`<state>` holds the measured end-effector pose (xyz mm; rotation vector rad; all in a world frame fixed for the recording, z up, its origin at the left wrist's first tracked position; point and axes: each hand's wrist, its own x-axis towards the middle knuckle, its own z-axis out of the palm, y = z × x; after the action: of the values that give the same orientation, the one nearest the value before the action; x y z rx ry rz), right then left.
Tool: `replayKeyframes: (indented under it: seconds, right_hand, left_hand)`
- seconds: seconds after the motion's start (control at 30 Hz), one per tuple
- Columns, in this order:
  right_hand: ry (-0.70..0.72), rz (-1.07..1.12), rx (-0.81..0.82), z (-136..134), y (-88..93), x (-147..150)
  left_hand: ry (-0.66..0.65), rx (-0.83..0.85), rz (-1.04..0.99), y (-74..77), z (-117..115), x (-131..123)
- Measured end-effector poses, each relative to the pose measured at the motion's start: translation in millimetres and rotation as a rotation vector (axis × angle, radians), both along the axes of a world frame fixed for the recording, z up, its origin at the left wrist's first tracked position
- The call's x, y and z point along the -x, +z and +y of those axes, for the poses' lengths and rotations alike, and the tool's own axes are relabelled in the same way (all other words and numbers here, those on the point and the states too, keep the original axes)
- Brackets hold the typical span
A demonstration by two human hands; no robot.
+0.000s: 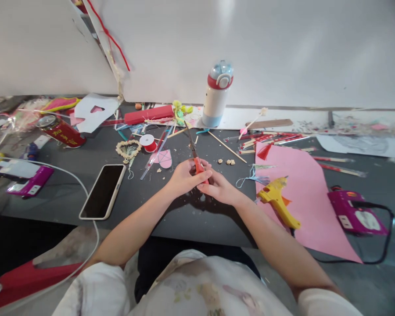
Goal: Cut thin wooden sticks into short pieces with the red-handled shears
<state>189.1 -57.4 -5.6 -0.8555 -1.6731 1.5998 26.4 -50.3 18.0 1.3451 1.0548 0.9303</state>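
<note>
Holding scissors above the front part of the worktop, near the middle of the view. Handles: red-orange, partly covered by the hands. Blades: slim, dark grey, pointing away from the person and slightly left; degree of opening cannot be told. Fingers of the left hand are curled round the handles, thumb laid across; fingers of the right hand are also closed on the handles, at their lower end.

Containers: white bottle, upright at the back; pale blue base, red collar, clear bluish cap, closed; contents hidden. Red drink can with yellow lettering, left side, appearing tilted; contents cannot be seen. White-rimmed spool carries red winding, beside a heart-shaped beaded loop. Right: yellow glue gun on a pink sheet; phone at left, screen dark.
</note>
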Motion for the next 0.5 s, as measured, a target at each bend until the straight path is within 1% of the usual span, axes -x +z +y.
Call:
replayKeyframes:
  seconds: [0.2, 0.37, 0.47, 0.5]
  right_hand:
    - [-0.004, -0.047, -0.03, -0.5, 0.0, -1.2]
    - [-0.011, -0.05, -0.011, -1.2, -1.4, -0.9]
    - [-0.057, -0.089, 0.015, -0.6, 0.6, -0.6]
    - [-0.087, -0.121, 0.014, -0.2, 1.7, -0.9]
  left_hand:
    - [0.007, -0.066, 0.007, -1.4, -0.7, -0.9]
    - [-0.011, -0.05, -0.02, -2.8, -0.5, -1.2]
    - [-0.044, -0.039, -0.038, -5.3, 3.7, 0.1]
    - [-0.031, -0.063, -0.042, -6.3, 6.2, 1.7]
